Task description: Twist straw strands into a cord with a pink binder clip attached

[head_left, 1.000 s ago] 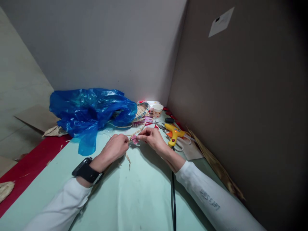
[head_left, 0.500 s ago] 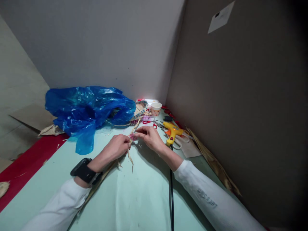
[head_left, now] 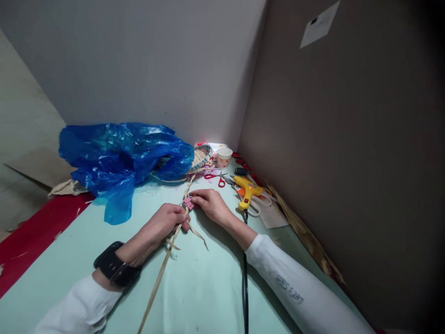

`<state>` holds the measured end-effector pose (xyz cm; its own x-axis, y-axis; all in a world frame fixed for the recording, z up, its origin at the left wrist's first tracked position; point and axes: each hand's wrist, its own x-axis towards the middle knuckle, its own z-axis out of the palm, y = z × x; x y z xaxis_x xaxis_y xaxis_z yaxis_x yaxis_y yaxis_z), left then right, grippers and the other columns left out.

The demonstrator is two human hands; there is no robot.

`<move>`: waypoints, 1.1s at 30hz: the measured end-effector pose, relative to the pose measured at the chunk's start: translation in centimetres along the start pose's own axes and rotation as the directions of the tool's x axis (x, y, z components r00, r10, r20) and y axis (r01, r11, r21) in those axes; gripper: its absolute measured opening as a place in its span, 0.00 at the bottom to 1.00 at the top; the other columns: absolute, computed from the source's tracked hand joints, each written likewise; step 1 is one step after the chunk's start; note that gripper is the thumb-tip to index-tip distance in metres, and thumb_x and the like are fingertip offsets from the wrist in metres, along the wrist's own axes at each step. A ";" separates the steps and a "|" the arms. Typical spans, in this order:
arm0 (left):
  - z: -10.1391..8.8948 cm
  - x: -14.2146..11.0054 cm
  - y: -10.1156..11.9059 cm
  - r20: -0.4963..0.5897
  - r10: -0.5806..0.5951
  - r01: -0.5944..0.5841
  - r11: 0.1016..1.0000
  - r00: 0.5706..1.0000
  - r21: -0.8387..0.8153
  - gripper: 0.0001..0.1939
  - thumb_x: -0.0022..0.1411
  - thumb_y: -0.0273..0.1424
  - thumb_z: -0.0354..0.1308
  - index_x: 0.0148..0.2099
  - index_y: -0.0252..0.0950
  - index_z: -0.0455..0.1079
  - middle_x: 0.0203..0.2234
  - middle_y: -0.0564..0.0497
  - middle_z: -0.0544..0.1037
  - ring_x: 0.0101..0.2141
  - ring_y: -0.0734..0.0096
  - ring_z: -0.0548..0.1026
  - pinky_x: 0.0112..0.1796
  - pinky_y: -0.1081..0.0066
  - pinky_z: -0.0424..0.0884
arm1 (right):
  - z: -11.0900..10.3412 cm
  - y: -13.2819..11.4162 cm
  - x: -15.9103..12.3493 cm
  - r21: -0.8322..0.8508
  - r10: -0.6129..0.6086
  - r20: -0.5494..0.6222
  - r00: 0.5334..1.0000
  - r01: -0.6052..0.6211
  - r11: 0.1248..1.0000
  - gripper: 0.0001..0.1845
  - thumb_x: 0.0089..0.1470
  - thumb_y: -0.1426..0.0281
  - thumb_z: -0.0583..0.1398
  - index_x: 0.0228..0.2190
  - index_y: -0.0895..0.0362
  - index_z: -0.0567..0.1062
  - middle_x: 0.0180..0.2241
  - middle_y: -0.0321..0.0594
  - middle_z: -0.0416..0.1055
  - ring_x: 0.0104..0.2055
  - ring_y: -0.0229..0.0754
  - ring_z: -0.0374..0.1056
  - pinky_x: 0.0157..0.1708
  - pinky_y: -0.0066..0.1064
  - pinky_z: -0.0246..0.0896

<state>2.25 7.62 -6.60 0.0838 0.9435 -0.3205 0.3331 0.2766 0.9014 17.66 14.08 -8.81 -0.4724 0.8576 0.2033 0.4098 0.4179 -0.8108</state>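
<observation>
My left hand (head_left: 163,224) is closed around tan straw strips (head_left: 163,266) that trail toward me across the pale green table (head_left: 205,292). My right hand (head_left: 210,202) pinches a small pink binder clip (head_left: 188,202) sitting on the braided straw band (head_left: 189,185), which runs away from the clip toward the woven piece at the back. The two hands nearly touch at the clip. A black watch sits on my left wrist.
A crumpled blue plastic bag (head_left: 121,160) lies at the back left. A yellow glue gun (head_left: 247,191) with a black cord (head_left: 245,287), red-handled scissors (head_left: 215,177), a paper cup (head_left: 224,157) and a woven piece (head_left: 200,158) crowd the far corner. Dry straw (head_left: 306,232) lies along the brown wall.
Both hands have drawn slightly toward me with the clip and braid. The long straw strips now lie stretched out across the table below my left hand.
</observation>
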 end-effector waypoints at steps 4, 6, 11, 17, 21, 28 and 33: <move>0.0 -0.4 -0.6 0.027 -0.035 0.036 0.999 0.999 -0.034 0.14 0.47 0.39 0.56 0.20 0.33 0.68 0.08 0.62 0.53 0.13 0.83 0.46 0.20 0.71 0.38 | 0.2 -0.5 -0.3 -0.022 -0.035 0.024 0.999 0.036 0.999 0.11 0.58 0.72 0.57 0.33 0.58 0.81 0.30 0.37 0.78 0.33 0.38 0.69 0.36 0.25 0.57; 0.0 -0.6 -1.0 0.043 -0.057 0.059 0.997 0.997 -0.048 0.14 0.48 0.40 0.56 0.20 0.33 0.69 0.07 0.63 0.51 0.13 0.82 0.44 0.19 0.71 0.37 | 0.2 -0.9 -0.6 -0.038 -0.040 0.037 0.999 0.041 0.998 0.10 0.57 0.73 0.57 0.31 0.58 0.80 0.27 0.37 0.77 0.31 0.37 0.69 0.35 0.25 0.56; 0.1 -1.3 -1.6 0.064 -0.076 0.080 0.995 0.995 -0.059 0.15 0.49 0.40 0.56 0.21 0.33 0.69 0.07 0.63 0.51 0.13 0.82 0.45 0.20 0.71 0.37 | -0.1 -1.7 -0.7 -0.081 -0.013 0.069 0.998 0.018 0.997 0.08 0.55 0.73 0.60 0.30 0.58 0.80 0.26 0.37 0.76 0.29 0.37 0.67 0.32 0.25 0.55; 0.4 -1.5 -1.6 0.056 -0.060 0.063 0.996 0.997 -0.067 0.15 0.49 0.39 0.56 0.21 0.32 0.69 0.08 0.62 0.54 0.13 0.83 0.47 0.20 0.71 0.37 | -0.8 -1.3 -0.2 -0.093 0.033 0.157 0.987 -0.018 0.996 0.06 0.54 0.74 0.61 0.28 0.59 0.78 0.23 0.36 0.74 0.27 0.36 0.67 0.30 0.24 0.56; 0.5 -1.5 -1.5 0.039 -0.051 0.053 0.996 0.998 -0.074 0.15 0.49 0.39 0.56 0.20 0.33 0.68 0.07 0.62 0.53 0.13 0.82 0.47 0.20 0.71 0.38 | -0.7 -1.5 -0.3 -0.121 0.017 0.134 0.991 -0.001 0.993 0.07 0.56 0.75 0.57 0.31 0.60 0.77 0.26 0.37 0.74 0.30 0.36 0.66 0.31 0.25 0.54; 0.7 -1.8 -1.3 0.038 -0.067 0.071 0.992 0.997 -0.106 0.14 0.46 0.39 0.57 0.18 0.34 0.67 0.07 0.62 0.53 0.13 0.82 0.47 0.20 0.71 0.37 | -0.9 -2.4 -0.6 -0.168 0.005 0.154 0.988 0.021 0.985 0.07 0.54 0.75 0.58 0.29 0.59 0.76 0.25 0.36 0.73 0.29 0.37 0.64 0.30 0.26 0.52; 0.4 -2.2 -1.3 0.047 -0.082 0.087 0.987 0.996 -0.134 0.15 0.47 0.41 0.58 0.19 0.34 0.68 0.06 0.62 0.53 0.12 0.83 0.45 0.19 0.71 0.36 | -0.7 -2.4 -0.8 -0.173 0.016 0.142 0.990 0.009 0.985 0.06 0.53 0.74 0.58 0.34 0.59 0.75 0.28 0.38 0.74 0.30 0.38 0.65 0.31 0.27 0.54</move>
<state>2.03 5.11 -7.23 0.1001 0.9082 -0.4063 0.2103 0.3798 0.9008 17.59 12.53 -6.64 -0.5718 0.8129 0.1106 0.5341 0.4712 -0.7019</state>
